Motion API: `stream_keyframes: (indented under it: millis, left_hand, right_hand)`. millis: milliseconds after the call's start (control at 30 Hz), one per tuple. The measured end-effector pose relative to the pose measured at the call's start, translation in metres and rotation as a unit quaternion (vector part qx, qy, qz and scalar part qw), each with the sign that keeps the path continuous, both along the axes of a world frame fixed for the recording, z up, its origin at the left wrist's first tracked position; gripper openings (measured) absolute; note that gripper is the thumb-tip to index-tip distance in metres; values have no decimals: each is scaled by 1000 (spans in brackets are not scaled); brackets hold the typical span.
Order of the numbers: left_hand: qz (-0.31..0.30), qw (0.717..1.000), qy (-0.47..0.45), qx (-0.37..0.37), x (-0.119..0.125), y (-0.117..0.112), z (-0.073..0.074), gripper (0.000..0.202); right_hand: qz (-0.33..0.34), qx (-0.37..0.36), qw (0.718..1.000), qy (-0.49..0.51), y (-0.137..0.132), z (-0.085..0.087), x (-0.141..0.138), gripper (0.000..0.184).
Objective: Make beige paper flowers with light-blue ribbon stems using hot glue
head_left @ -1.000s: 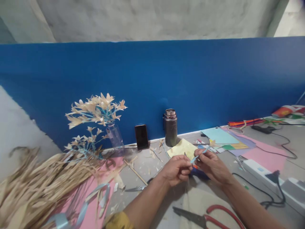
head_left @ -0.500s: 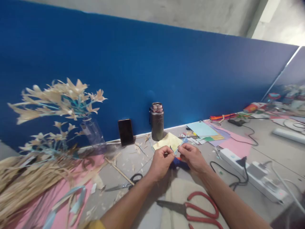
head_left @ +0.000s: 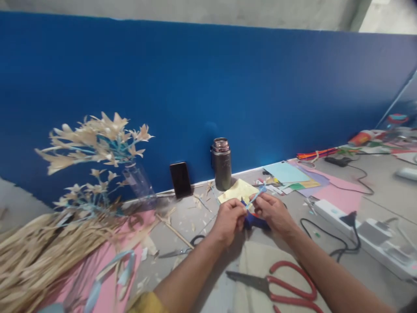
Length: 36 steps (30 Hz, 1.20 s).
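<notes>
Between my fingertips runs a thin light-blue strip [head_left: 250,203], its wider end poking out beyond the right fingers. My left hand [head_left: 230,217] pinches its near end with thumb and forefinger. Further along the strip, my right hand [head_left: 271,212] is closed on it. Just beneath both hands lies a dark blue object [head_left: 256,221], partly hidden by the fingers. A crumpled pale yellow paper [head_left: 237,190] rests right behind them. Red-handled scissors [head_left: 276,284] lie on a beige pad [head_left: 250,256] below my forearms. Black-handled scissors [head_left: 176,253] lie left of my left forearm.
A dark metal flask [head_left: 223,167] and a phone [head_left: 181,179] stand against the blue partition [head_left: 163,87]. Left are a vase [head_left: 138,182] of pale flowers and dried fibre strips [head_left: 65,265]. Right are coloured papers [head_left: 286,172] and a white power strip [head_left: 368,237].
The view has swung slightly left, so things appear further right. My hands are a little further apart, and more of the light-blue strip shows between them.
</notes>
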State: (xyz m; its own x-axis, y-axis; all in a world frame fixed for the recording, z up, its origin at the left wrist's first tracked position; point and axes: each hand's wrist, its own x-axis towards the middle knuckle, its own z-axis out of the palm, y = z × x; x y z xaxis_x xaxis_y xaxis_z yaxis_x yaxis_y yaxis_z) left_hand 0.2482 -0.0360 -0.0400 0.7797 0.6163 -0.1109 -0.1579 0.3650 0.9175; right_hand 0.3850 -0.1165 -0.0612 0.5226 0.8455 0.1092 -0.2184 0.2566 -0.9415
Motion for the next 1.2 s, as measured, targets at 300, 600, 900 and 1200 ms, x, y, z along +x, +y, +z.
stream_keyframes:
  millis: [300, 600, 900, 1200]
  left_hand:
    - [39, 998, 12, 47, 2, -4, -3, 17]
    - [-21, 994, -20, -107, -2, -4, 4, 27]
    - [106, 985, 9, 137, 5, -7, -8, 12]
    - [-114, 982, -21, -150, -7, -3, 3, 27]
  right_hand:
    - [-23, -42, 998, -28, -2, 5, -1, 39]
    - [25, -2, 999, 43, -5, 13, -6, 40]
    - [-13, -43, 999, 19, -1, 3, -7, 41]
    - [54, 5, 998, 8, -7, 16, -9, 35]
